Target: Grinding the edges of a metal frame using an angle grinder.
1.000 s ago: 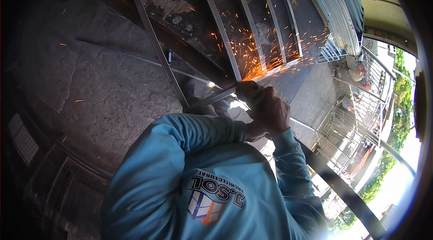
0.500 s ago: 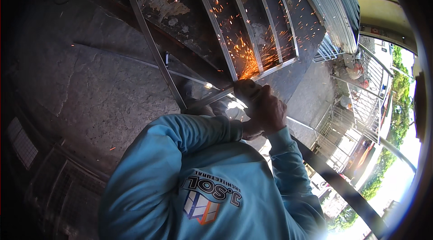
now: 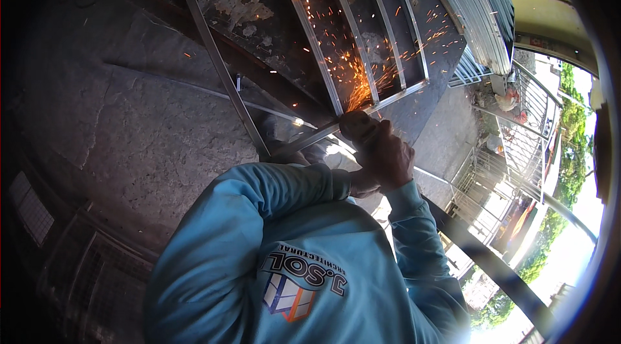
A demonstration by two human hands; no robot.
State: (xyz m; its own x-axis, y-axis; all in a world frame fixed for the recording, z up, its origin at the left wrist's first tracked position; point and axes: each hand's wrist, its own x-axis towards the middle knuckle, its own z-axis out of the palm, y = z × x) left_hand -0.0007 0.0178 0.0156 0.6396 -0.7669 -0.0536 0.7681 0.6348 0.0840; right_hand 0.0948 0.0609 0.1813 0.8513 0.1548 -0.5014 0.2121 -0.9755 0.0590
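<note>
An angle grinder (image 3: 357,126) presses against the near rail of a metal frame (image 3: 318,56) made of square tubing with several parallel bars. Orange sparks (image 3: 359,82) spray away from me across the bars from the point of contact. My right hand (image 3: 392,161) is wrapped round the grinder's body. Just below and to the left, my left hand (image 3: 363,183) is closed at the rear of the grinder, its fingers partly hidden by the right hand and sleeve. The grinder's disc is hidden behind its head.
Beneath the frame lies a dark, worn tabletop (image 3: 239,11). A stack of metal slats (image 3: 475,14) sits at the far right. Thin metal bars (image 3: 194,88) run below on the concrete floor (image 3: 149,130). White metal grilles (image 3: 521,140) stand at the right.
The grinder and both hands have shifted very slightly to the right along the rail. Sparks still fly, in a changed pattern. The frame looks nearly unmoved.
</note>
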